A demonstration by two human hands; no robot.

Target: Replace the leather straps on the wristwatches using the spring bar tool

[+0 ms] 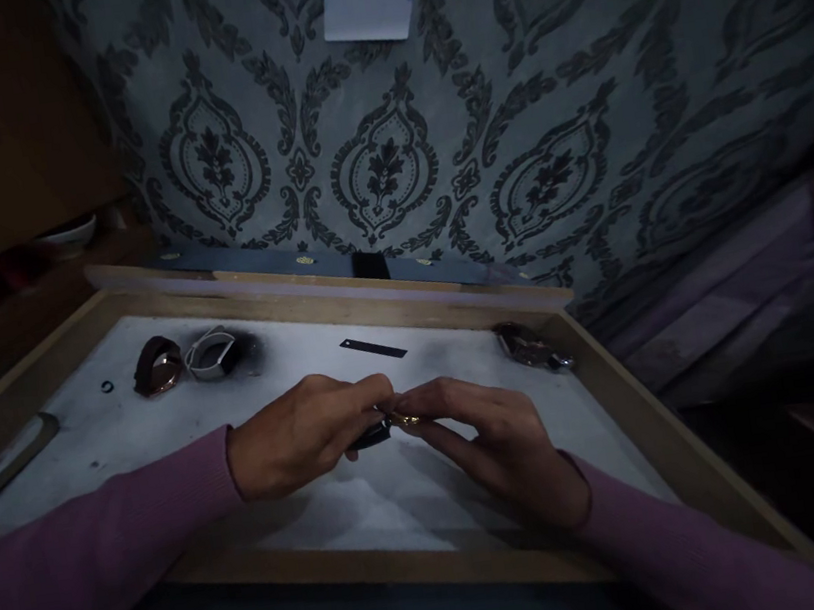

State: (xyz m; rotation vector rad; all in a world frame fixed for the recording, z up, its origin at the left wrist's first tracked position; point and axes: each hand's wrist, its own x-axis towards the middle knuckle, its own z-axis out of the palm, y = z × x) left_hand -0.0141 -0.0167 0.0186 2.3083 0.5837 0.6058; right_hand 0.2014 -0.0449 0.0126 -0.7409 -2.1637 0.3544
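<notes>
Over the middle of the white-lined wooden tray (335, 547), my hands meet at a small wristwatch with a dark strap and a gold-coloured part. My left hand (304, 436) is closed on its black strap (372, 436). The fingers of my right hand (490, 435) pinch the gold-coloured part (408, 419) beside it. Fingers cover much of the watch, so how its parts join cannot be seen. Just beyond my hands, a flat black strip (373, 348) with a hole near one end lies on the white surface.
Inside the tray, a brown-strapped watch (158, 365) and a light-strapped watch (213, 354) lie at the left, near a small black ring (107, 386) and an olive band (13, 466). A dark metallic watch (532, 346) lies right. Patterned wallpaper (388, 166) rises behind.
</notes>
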